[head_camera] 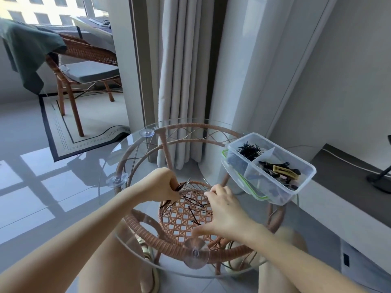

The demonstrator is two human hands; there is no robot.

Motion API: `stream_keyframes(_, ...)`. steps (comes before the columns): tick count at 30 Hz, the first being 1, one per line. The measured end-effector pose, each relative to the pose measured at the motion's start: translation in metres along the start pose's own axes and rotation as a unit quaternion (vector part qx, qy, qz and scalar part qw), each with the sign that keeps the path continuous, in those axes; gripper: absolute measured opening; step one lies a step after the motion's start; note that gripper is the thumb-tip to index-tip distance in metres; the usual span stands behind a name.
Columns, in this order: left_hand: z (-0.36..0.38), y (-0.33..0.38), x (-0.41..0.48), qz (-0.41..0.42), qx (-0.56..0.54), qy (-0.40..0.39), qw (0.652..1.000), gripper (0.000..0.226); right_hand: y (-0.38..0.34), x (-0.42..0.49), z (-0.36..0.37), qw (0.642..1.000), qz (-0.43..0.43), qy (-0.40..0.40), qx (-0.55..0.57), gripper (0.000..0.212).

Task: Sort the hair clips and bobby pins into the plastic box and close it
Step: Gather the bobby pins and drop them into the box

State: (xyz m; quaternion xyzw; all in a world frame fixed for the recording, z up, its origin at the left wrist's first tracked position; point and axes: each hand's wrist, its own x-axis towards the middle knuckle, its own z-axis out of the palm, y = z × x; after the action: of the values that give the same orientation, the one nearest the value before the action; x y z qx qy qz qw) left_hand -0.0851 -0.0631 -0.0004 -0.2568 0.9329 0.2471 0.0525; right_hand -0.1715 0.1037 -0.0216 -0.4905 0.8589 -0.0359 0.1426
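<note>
A clear plastic box (pixel 304 178) with dividers sits at the right edge of the round glass table (pixel 127 144). Its back compartment holds black bobby pins (pixel 250 151); the right one holds hair clips (pixel 281 171), black and beige. Under the box lies its lid (pixel 245 182) with green latches. My left hand (pixel 163 185) is shut on a small bunch of bobby pins just above the glass. Loose bobby pins (pixel 196 205) lie scattered on the glass between my hands. My right hand (pixel 222 210) hovers over them, fingers spread and curled down, thumb low.
The glass top rests on a rattan frame (pixel 148 231) with clear suction pads (pixel 147 132). Curtains (pixel 184 81) and a white wall stand behind the table. A rattan chair (pixel 84 66) with green cloth is at far left. A dark bench runs along the right.
</note>
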Motion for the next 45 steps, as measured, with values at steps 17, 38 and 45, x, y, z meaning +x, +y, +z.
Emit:
stream_keyframes(17, -0.019, 0.005, -0.008, -0.111, -0.249, 0.066, 0.96, 0.01, -0.021, 0.02, 0.003, 0.992, -0.044, 0.105, 0.062, 0.009)
stream_keyframes(38, -0.049, 0.133, 0.1, -0.027, -0.352, 0.035, 0.935, 0.011, 0.118, 0.084, -0.115, 0.779, 0.181, 0.322, 0.507, 0.03)
stream_keyframes(45, -0.02, 0.171, 0.15, 0.023, -0.017, 0.049, 0.998, 0.03, 0.143, 0.111, -0.103, 0.801, 0.264, 0.236, 0.483, 0.008)
